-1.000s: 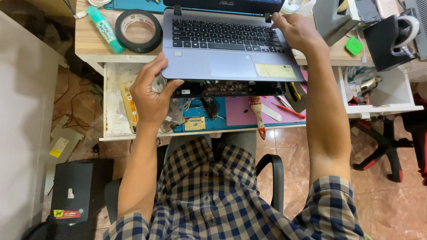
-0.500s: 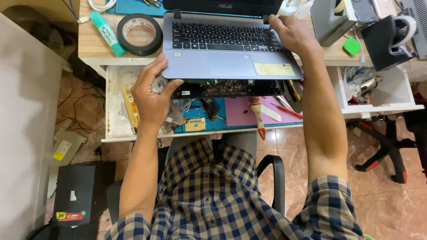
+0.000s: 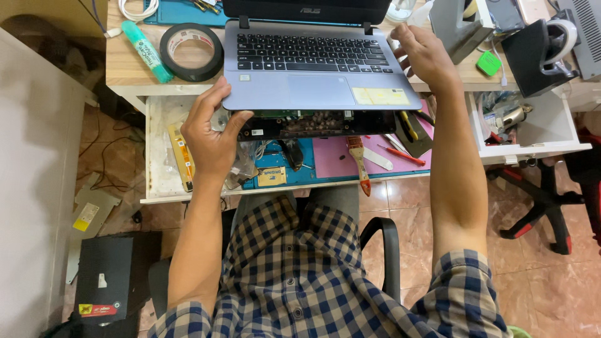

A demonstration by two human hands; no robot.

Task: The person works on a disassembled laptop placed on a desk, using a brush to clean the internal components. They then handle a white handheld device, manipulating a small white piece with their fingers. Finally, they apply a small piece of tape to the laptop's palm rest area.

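The left hand [image 3: 210, 134] curls around the front-left corner of the grey laptop [image 3: 319, 72] — fingers clamped on its edge; the right hand [image 3: 426, 56] rests loosely spread at its right rim. Beside it lies a black tape roll [image 3: 191, 51].

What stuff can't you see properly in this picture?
- Laptop screen: cut off by the top edge of the head view.
- Left hand fingertips: tucked under the laptop's raised front edge.
- Parts inside the laptop's open base: too small and dark to tell apart.
- Right hand fingertips: they curl over the laptop's far right corner, so the grip is unclear.
- Drawer contents: partly hidden by the left hand.
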